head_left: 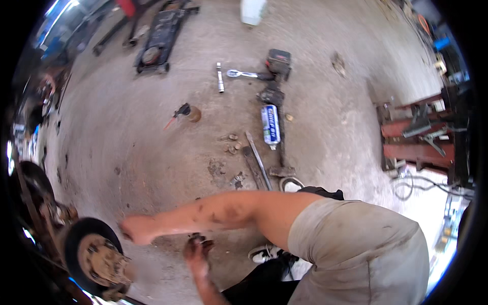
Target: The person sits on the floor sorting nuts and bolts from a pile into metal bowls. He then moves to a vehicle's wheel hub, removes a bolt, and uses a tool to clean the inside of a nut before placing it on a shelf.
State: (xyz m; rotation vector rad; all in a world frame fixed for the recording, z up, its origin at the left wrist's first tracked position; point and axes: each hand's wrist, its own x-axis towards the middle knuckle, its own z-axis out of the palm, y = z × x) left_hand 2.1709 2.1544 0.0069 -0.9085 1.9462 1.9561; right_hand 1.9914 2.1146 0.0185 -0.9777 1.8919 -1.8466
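Observation:
My right arm, in a short grey sleeve, stretches across to the left. At its end my right hand (137, 229) is curled and blurred, close to a rusty wheel hub (101, 259) with a black ring round it; its fingertips are hidden. Below that arm my left hand (196, 254) comes up from the lower edge. Its grimy fingers are bent around a small dark thing (197, 237), too blurred to name. Several small metal pieces (233, 146) lie on the floor beyond my arm, beside a long metal bar (258, 160).
A hammer (281, 171), a blue-white spray can (270, 124), a cordless impact wrench (273, 94), a ratchet (241, 74) and an oil can (193, 113) lie or stand ahead. A floor jack (160, 40) is at far left. Red metal framework (418, 150) and cables (417, 186) are at right.

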